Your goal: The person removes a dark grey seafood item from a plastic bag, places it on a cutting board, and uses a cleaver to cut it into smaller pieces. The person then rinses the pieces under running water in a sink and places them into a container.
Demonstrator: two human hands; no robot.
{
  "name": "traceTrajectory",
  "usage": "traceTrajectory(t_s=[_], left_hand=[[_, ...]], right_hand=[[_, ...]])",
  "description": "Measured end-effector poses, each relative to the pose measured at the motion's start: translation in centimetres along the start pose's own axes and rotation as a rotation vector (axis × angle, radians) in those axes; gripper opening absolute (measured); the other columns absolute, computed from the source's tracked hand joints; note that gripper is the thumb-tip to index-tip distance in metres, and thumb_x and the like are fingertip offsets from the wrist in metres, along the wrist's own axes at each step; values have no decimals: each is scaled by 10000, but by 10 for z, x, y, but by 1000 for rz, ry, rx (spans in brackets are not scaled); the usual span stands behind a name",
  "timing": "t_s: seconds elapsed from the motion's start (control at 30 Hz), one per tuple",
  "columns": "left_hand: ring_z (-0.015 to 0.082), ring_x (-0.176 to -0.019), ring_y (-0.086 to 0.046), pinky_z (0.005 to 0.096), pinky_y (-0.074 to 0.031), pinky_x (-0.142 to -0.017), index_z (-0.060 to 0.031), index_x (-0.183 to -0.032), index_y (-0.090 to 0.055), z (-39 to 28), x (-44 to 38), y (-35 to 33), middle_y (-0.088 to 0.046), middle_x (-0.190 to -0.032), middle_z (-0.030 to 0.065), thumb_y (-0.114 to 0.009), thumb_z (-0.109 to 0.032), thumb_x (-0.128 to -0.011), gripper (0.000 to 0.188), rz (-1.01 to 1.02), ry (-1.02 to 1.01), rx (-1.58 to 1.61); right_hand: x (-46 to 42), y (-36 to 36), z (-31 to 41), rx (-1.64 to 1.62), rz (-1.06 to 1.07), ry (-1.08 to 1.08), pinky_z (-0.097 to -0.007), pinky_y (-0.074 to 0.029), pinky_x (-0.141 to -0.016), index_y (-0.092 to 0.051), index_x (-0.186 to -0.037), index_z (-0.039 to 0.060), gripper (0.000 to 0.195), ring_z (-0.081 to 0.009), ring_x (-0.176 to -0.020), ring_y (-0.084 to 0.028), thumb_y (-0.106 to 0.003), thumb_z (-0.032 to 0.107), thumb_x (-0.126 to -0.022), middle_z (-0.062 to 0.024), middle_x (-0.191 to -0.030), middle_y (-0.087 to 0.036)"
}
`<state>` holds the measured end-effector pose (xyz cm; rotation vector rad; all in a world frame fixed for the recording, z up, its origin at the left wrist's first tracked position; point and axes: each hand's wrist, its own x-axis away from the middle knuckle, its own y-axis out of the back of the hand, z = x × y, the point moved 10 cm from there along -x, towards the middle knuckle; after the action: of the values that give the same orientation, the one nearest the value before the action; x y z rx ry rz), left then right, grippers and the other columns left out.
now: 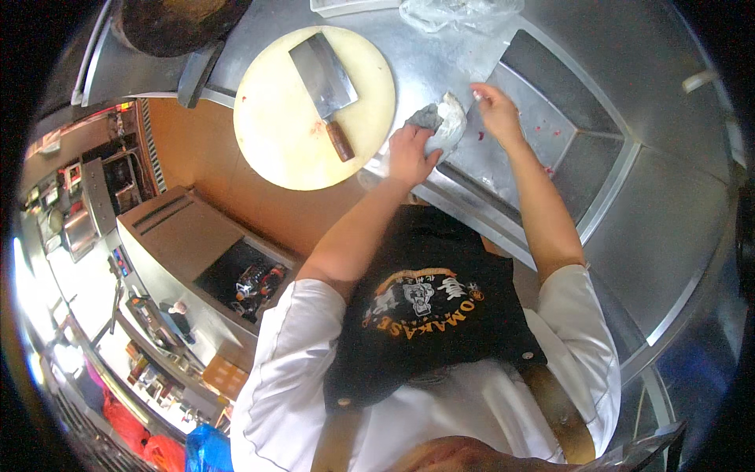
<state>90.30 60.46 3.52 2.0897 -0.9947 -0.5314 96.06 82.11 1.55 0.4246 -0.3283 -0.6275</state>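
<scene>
My left hand (413, 154) holds a grey and white piece (451, 121) at the near edge of the steel counter. Dark grey shows by my fingers and white at its far end; whether it is fish or something wrapped I cannot tell. My right hand (500, 115) is raised over the left part of a steel sink (495, 156), apart from the piece. Its thumb and forefinger are close together, with a small whitish spot between them. Left of my hands, a cleaver (324, 76) with a wooden handle lies flat on a round, pale cutting board (277, 135).
Small red scraps (548, 170) lie in the sink. Clear plastic bags (454, 13) and a white tray (354, 6) sit at the counter's back. A dark round pan (177, 26) is at far left. Behind on the left stands a cabinet (189, 230).
</scene>
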Motion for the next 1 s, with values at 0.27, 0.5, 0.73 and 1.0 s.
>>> traceTrajectory(t_s=[0.27,0.5,0.73,1.0], left_hand=[[327,-993,-514,445,-394,-864,-131,-1007,-641,-2,-3,-2,-545,-1010,103,-801,-300,-686,396,14,25,-55],[337,-1015,-523,464,-395,-859,-122,-1061,-635,1,1,-5,-565,-1054,118,-782,-309,-718,417,28,-31,-34],[327,-1040,-519,458,-386,-895,-110,-1086,-632,0,3,-1,-573,-1074,116,-762,-278,-745,402,10,-27,-10],[324,-1005,-549,454,-407,-878,-111,-1038,-655,-14,-12,4,-600,-1037,116,-738,-357,-763,378,-13,42,-111]], right_hand=[[57,-66,28,363,330,447,-334,-495,-761,-719,-1073,199,286,-233,-892,-585,-741,184,-788,-56,-947,-549],[53,-89,38,687,429,719,-431,-531,-729,-562,-846,64,101,-303,-877,-643,-560,164,-834,-89,-953,-617],[-26,11,20,656,89,360,-473,-518,-705,-547,-887,38,177,-364,-810,-654,-576,212,-888,-159,-861,-658],[-9,-8,-26,-173,140,-172,-350,-526,-681,-546,-1031,79,168,-193,-810,-638,-529,238,-978,-61,-862,-656]])
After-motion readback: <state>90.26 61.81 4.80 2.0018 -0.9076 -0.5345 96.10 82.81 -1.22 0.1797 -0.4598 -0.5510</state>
